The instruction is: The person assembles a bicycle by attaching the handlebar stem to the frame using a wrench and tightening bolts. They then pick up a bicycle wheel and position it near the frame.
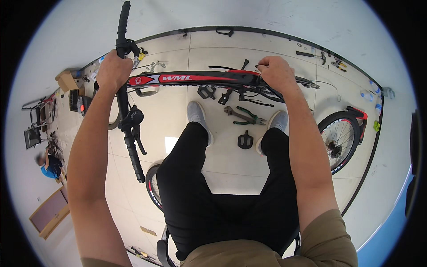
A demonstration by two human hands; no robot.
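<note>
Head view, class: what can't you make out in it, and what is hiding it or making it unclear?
- Head view: what, if anything, the right hand holds; its curled fingers hide it.
- Head view: the middle of the handlebar, covered by the left hand.
- Head view: most of the lower-left wheel, behind the left leg.
- Head view: the co-worker's hands, too small and blurred.

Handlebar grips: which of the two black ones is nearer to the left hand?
The upper grip in the picture, just beyond the left hand; the lower grip is farther away, at the opposite end of the handlebar.
</note>
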